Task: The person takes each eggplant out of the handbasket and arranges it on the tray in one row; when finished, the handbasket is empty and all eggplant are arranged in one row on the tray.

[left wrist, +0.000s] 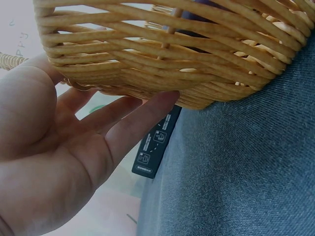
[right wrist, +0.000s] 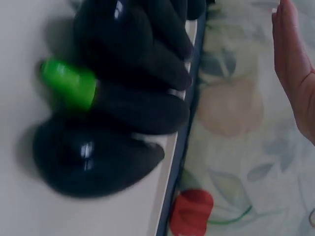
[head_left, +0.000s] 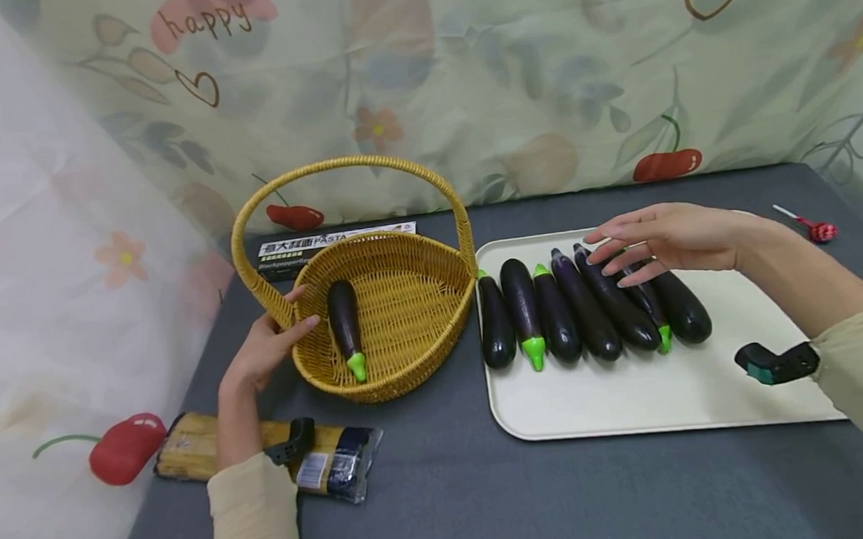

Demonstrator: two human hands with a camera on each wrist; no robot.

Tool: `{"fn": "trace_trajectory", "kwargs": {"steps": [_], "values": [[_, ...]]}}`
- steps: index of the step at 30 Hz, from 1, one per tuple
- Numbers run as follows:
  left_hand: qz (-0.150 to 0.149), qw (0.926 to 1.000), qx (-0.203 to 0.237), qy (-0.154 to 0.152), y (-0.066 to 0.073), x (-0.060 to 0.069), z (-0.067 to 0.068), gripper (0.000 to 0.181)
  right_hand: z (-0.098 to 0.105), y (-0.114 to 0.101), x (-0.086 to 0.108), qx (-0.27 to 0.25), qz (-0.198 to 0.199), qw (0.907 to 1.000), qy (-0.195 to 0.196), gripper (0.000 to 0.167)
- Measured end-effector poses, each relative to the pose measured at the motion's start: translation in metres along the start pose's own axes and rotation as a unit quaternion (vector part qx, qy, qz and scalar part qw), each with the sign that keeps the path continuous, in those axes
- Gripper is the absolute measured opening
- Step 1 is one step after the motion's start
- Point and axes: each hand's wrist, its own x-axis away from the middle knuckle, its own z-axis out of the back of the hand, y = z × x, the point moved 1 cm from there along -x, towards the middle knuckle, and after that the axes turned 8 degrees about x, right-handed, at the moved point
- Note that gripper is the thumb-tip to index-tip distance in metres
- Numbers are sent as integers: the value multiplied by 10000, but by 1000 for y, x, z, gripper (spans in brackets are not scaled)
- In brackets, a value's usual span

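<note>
A yellow wicker basket (head_left: 394, 385) with a tall arched handle stands left of centre, with one dark eggplant (head_left: 343, 313) inside, its green stem end toward me. My left hand (head_left: 262, 348) holds the basket's left side, thumb over the rim. In the left wrist view, the fingers (left wrist: 142, 120) lie against the outside of the weave. My right hand (head_left: 673, 236) hovers with loosely extended fingers over a row of several eggplants (head_left: 570, 310) and holds nothing. These lie side by side on a white tray (head_left: 636, 405); some show green ends.
Behind the basket lies a black pasta box (head_left: 277, 264). A clear packet of noodles (head_left: 340, 460) lies under my left forearm. A small red object with a white stick (head_left: 820, 231) is beyond the tray's right corner. A patterned cloth (head_left: 464, 92) hangs at the back.
</note>
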Motion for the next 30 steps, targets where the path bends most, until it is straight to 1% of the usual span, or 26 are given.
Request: {"fn": "trace_trajectory", "kwargs": {"steps": [2, 5, 7, 12, 16, 20, 25, 27, 30], "values": [[7, 10000, -2, -9, 1, 1, 0, 73, -12, -4, -9, -62, -47, 10000, -20, 32], [12, 10000, 5, -21, 1, 1, 0, 72, -29, -9, -24, -116, -37, 9997, -188, 35], [16, 10000, 45, -33, 1, 1, 0, 71, -39, -12, -33, -118, -10, 9994, -334, 39], [22, 9999, 111, -52, -1, 0, 1, 71, -61, -16, -55, -97, -17, 9985, -540, 48], [30, 9999, 124, -61, -1, -1, 1, 71, -79, -23, -69, -156, 27, 9970, -763, 49], [35, 9999, 137, -74, 0, 0, 0, 70, -95, -31, -80, -227, 156, 9948, -979, 48], [51, 9999, 100, -65, 1, 0, 0, 71, -113, -41, -95, -330, 252, 9935, -1060, 44], [60, 9999, 70, -51, 0, 0, 0, 71, -120, -44, -103, -364, 244, 9939, -1014, 44], [80, 9999, 60, -33, -1, -1, 1, 70, -130, -47, -116, -558, 199, 9939, -926, 46]]}}
